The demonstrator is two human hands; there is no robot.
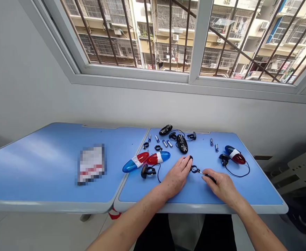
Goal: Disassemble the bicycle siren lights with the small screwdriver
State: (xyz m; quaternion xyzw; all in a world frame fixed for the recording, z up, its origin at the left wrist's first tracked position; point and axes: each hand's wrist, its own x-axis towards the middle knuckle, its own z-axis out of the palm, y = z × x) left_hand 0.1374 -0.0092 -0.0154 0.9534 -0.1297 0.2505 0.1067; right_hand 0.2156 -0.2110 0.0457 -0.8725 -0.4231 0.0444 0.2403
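My left hand (176, 177) is closed over a black part near the front of the blue table, covering most of it. From its fingertips sticks out a black ring clamp (195, 169). My right hand (222, 188) grips a screwdriver (210, 178) by its dark handle, with the shaft pointing left and the tip at the clamp. Left of my hands lie two red-and-blue light covers (158, 158) and a black clamp with a button unit (148, 171) and a cable. Behind them are two black light bases (182, 143), loose clamp rings (158, 148) and several blue batteries (164, 143).
A red-and-blue light (235, 154) with its cable and black clamp (224, 159) lies at the right, near two batteries (216, 147). A blurred white-and-red packet (92, 161) lies on the left table (48, 167). The wall and barred window rise behind.
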